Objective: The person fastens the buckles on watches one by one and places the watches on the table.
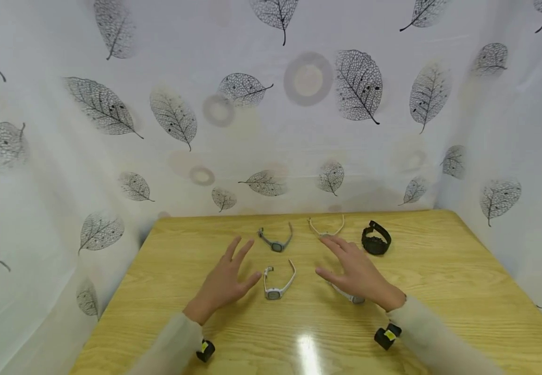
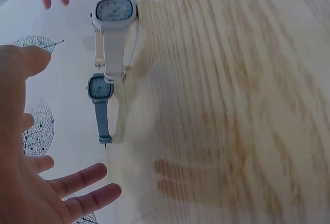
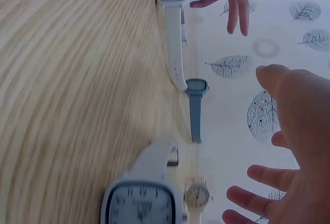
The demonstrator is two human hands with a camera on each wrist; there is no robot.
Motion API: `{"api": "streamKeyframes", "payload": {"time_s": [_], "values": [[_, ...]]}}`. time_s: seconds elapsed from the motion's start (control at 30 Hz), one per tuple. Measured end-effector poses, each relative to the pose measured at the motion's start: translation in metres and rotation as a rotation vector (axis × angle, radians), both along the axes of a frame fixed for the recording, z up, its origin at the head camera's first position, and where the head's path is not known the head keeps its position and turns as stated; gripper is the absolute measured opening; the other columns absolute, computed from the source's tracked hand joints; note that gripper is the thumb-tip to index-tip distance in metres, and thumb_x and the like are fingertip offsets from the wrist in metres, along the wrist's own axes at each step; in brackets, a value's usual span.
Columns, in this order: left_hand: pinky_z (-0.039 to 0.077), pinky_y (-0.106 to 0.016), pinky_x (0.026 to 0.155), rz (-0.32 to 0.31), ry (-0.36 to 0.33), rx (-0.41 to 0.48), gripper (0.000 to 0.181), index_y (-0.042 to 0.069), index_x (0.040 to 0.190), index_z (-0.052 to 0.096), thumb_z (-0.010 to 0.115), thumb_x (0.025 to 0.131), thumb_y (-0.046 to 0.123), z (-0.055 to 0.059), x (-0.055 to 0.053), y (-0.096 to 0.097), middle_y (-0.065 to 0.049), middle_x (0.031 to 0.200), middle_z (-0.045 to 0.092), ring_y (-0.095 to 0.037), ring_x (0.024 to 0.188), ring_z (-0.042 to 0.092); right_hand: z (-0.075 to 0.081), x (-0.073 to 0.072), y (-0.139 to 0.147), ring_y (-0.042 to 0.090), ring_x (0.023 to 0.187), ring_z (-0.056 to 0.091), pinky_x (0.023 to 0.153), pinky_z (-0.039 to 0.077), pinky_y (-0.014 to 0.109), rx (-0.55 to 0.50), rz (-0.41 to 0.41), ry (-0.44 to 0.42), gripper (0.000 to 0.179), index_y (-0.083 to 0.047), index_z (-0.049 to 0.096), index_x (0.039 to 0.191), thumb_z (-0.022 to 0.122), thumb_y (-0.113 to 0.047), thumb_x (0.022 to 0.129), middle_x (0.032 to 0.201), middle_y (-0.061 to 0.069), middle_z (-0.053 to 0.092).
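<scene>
Hands: left hand (image 1: 224, 282) and right hand (image 1: 357, 272) — both spread, holding nothing.
White wristwatch (image 1: 273, 294): between them, inside the table's (image 1: 444, 271) far edge.
Strap (image 2: 114, 51): probably better to pinch here, sparing the dial (image 2: 114, 10).

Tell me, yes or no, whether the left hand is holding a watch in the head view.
No, the left hand has its fingers spread with nothing in its grip, and the white watch near its thumb rests on the table.
</scene>
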State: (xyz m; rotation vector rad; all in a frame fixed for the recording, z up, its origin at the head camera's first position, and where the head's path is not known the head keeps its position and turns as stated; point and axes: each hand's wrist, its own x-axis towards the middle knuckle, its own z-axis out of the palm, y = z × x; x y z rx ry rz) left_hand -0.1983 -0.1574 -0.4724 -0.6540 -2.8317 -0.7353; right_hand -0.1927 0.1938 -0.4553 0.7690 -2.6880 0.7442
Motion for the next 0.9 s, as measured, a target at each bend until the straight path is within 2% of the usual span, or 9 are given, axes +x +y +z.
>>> {"api": "streamKeyframes", "payload": {"time_s": [0.1, 0.17, 0.27, 0.4, 0.6, 0.73, 0.9], "values": [[0.058, -0.050, 0.071, -0.019, -0.013, 0.046, 0.079, 0.020, 0.163, 0.030, 0.067, 0.098, 0.047, -0.001, 0.002, 0.005, -0.020, 0.165, 0.025, -0.039, 0.104, 0.068, 0.000, 0.000, -0.010, 0.042, 0.133, 0.051, 0.103, 0.044, 0.064, -0.018, 0.016, -0.019, 0.074, -0.010, 0.043, 0.156, 0.071, -0.044, 0.097, 0.153, 0.017, 0.047], [0.058, -0.046, 0.068, -0.031, -0.022, 0.082, 0.078, 0.018, 0.162, 0.032, 0.068, 0.098, 0.043, 0.000, 0.004, 0.008, -0.021, 0.163, 0.028, -0.033, 0.092, 0.070, 0.000, -0.001, -0.016, 0.040, 0.129, 0.055, 0.101, 0.049, 0.060, -0.041, 0.027, -0.049, 0.073, -0.009, 0.042, 0.156, 0.071, -0.042, 0.098, 0.152, 0.017, 0.048], [0.056, -0.042, 0.072, -0.040, -0.042, 0.129, 0.077, 0.015, 0.161, 0.034, 0.070, 0.097, 0.039, 0.000, 0.005, 0.011, -0.021, 0.161, 0.032, -0.024, 0.083, 0.067, -0.001, -0.001, -0.024, 0.034, 0.114, 0.063, 0.088, 0.057, 0.048, -0.084, 0.038, -0.126, 0.072, -0.011, 0.040, 0.158, 0.070, -0.040, 0.099, 0.151, 0.017, 0.048], [0.055, -0.035, 0.074, -0.045, -0.085, 0.185, 0.076, 0.011, 0.160, 0.035, 0.072, 0.097, 0.032, -0.003, 0.005, 0.015, -0.019, 0.160, 0.036, -0.013, 0.073, 0.060, -0.004, -0.002, -0.036, 0.023, 0.095, 0.067, 0.075, 0.057, 0.033, -0.153, 0.042, -0.255, 0.071, -0.012, 0.038, 0.159, 0.068, -0.039, 0.100, 0.154, 0.015, 0.046], [0.052, -0.024, 0.063, -0.039, -0.160, 0.268, 0.074, 0.006, 0.158, 0.036, 0.073, 0.097, 0.024, -0.007, 0.004, 0.020, -0.019, 0.156, 0.041, -0.004, 0.060, 0.056, -0.015, -0.002, -0.052, 0.008, 0.075, 0.067, 0.067, 0.057, 0.026, -0.242, 0.044, -0.359, 0.066, -0.005, 0.040, 0.156, 0.068, -0.030, 0.102, 0.146, 0.024, 0.052], [0.052, -0.024, 0.056, -0.017, -0.192, 0.301, 0.072, 0.006, 0.157, 0.038, 0.073, 0.097, 0.023, -0.010, 0.004, 0.022, -0.022, 0.153, 0.045, -0.004, 0.055, 0.055, -0.021, -0.002, -0.062, 0.013, 0.068, 0.070, 0.058, 0.056, 0.026, -0.318, 0.025, -0.437, 0.063, -0.004, 0.041, 0.156, 0.067, -0.024, 0.102, 0.144, 0.028, 0.053], [0.053, -0.026, 0.047, -0.004, -0.297, 0.379, 0.070, 0.005, 0.157, 0.037, 0.072, 0.098, 0.019, -0.013, 0.003, 0.024, -0.028, 0.151, 0.045, -0.010, 0.051, 0.059, -0.023, 0.001, -0.072, 0.024, 0.071, 0.073, 0.053, 0.059, 0.033, -0.457, -0.005, -0.547, 0.063, -0.002, 0.041, 0.155, 0.068, -0.020, 0.101, 0.144, 0.031, 0.051]]}}
